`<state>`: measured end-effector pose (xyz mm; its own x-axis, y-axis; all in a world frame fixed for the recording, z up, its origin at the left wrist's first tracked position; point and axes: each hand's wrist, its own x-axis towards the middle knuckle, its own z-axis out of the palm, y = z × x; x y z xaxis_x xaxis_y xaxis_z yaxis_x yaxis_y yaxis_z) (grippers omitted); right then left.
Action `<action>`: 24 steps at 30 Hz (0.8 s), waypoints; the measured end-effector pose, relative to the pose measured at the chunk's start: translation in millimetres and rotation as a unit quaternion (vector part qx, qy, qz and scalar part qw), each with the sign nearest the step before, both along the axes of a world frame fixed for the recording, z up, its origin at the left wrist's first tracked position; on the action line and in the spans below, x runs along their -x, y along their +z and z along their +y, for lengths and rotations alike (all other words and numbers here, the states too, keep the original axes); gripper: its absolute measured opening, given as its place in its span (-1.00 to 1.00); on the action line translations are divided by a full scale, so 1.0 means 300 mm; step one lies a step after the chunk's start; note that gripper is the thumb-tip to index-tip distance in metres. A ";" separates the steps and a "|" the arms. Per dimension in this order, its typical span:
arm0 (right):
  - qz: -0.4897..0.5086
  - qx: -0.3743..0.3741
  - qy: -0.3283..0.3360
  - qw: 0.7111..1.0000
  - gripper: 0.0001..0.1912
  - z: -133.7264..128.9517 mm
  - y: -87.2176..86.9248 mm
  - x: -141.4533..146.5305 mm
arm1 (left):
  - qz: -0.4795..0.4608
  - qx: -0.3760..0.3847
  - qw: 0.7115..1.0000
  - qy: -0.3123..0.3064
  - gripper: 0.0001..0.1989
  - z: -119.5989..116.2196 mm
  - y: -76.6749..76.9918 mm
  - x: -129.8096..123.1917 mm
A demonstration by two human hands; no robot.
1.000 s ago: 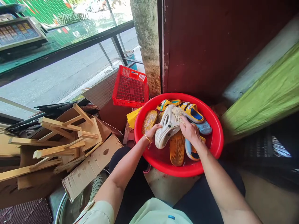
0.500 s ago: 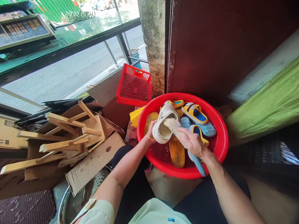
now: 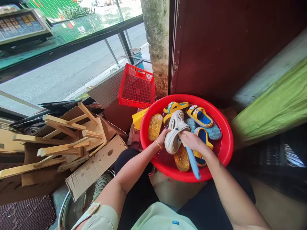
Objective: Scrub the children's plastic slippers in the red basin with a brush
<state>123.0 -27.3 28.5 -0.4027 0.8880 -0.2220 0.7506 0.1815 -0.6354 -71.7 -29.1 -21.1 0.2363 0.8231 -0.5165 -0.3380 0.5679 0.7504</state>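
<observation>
A chunky white rubber clog (image 3: 170,142) with holes on top and a dark round button on its side is tilting over a big round red plastic tub (image 3: 227,150), while the left hand (image 3: 163,138) is pinching its side and the right hand (image 3: 192,140) is gripping a brush with a long blue handle (image 3: 192,163) by the shoe's opening. Inside the tub, yellow slippers with blue insides (image 3: 200,117) are lying near upturned yellow soles (image 3: 155,127). Beyond it, a red plastic mesh crate (image 3: 137,103) is sitting beside a rough pillar (image 3: 157,38).
</observation>
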 end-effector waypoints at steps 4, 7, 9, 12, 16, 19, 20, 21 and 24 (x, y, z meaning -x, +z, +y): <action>0.076 0.080 0.078 0.991 -0.62 -0.083 0.057 -0.048 | 0.008 0.031 0.999 0.005 -0.56 0.052 -0.003 0.066; 0.105 0.132 0.108 0.980 -0.63 -0.092 0.084 -0.107 | 0.162 -0.035 0.986 0.015 -0.62 0.087 -0.007 0.099; 0.133 0.122 0.063 0.982 -0.59 -0.069 0.087 -0.156 | 0.281 -0.124 0.951 0.028 -0.58 0.095 -0.015 0.104; 0.170 0.123 -0.053 0.976 -0.49 -0.027 0.081 -0.212 | 0.391 -0.221 0.893 0.013 -0.52 0.077 -0.027 0.094; 0.242 0.190 -0.118 0.944 -0.38 -0.015 0.097 -0.210 | 0.467 -0.277 0.840 -0.024 -0.59 0.031 -0.018 0.078; 0.288 0.189 -0.142 0.928 -0.35 -0.022 0.126 -0.188 | 0.485 -0.280 0.826 -0.064 -0.50 0.017 0.000 0.079; 0.302 0.188 -0.146 0.923 -0.34 -0.022 0.133 -0.183 | 0.485 -0.279 0.826 -0.073 -0.42 0.018 0.003 0.082; 0.315 0.188 -0.149 0.918 -0.33 -0.020 0.135 -0.180 | 0.482 -0.277 0.827 -0.081 -0.35 0.021 0.003 0.085; 0.330 0.165 -0.175 0.913 -0.26 -0.002 0.112 -0.171 | 0.456 -0.256 0.850 -0.060 -0.47 0.039 -0.016 0.094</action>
<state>174.4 -27.8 62.2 -0.2499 0.9163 -0.3130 0.1591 -0.2800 -0.9467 -100.0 -17.3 -26.0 0.0284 0.9933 -0.1116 0.5541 0.0773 0.8288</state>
